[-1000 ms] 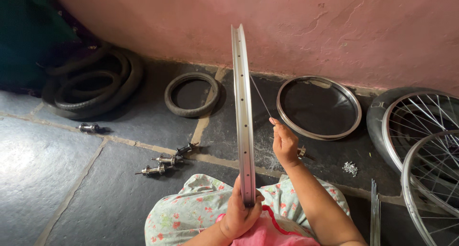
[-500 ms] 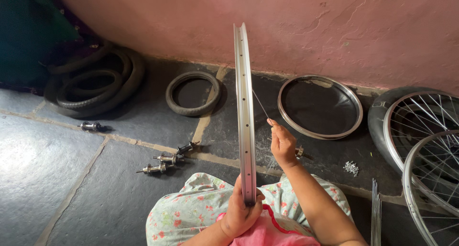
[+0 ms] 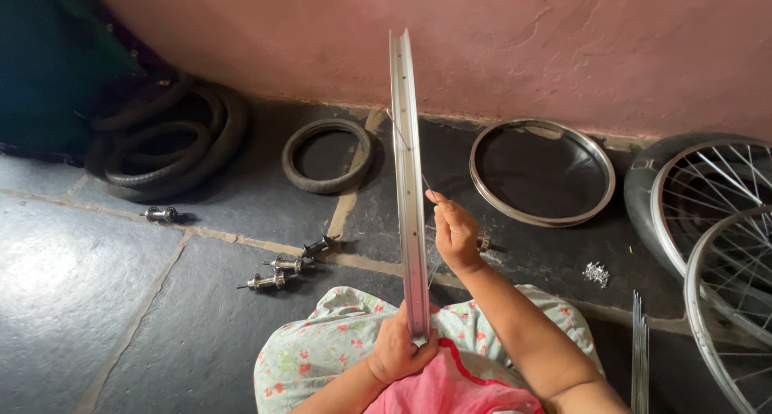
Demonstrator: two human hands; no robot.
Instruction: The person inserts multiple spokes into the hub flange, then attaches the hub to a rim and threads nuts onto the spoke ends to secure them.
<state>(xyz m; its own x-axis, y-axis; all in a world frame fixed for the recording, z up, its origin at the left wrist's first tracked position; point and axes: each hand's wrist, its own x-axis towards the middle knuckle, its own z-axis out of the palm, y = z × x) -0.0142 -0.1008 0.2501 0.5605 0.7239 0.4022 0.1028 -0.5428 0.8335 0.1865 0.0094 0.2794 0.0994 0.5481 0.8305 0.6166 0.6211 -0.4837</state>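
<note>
Left hand [image 3: 400, 350] grip closed around upright shiny silver metal bicycle rim [image 3: 408, 181]; right hand [image 3: 454, 233] pinches thin steel spoke [image 3: 404, 145], probably threaded through rim.

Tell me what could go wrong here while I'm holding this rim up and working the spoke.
The rim stands on edge, gripped only at its bottom by the left hand, so it could tip sideways. The thin spoke pinched by the right hand might bend. The small fittings lying loose on the floor could scatter.

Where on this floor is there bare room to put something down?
The grey slabs at lower left, below the hub axles and heap of tyres, lie bare. On the right it is crowded: bare rim, spoked wheels, spokes.
</note>
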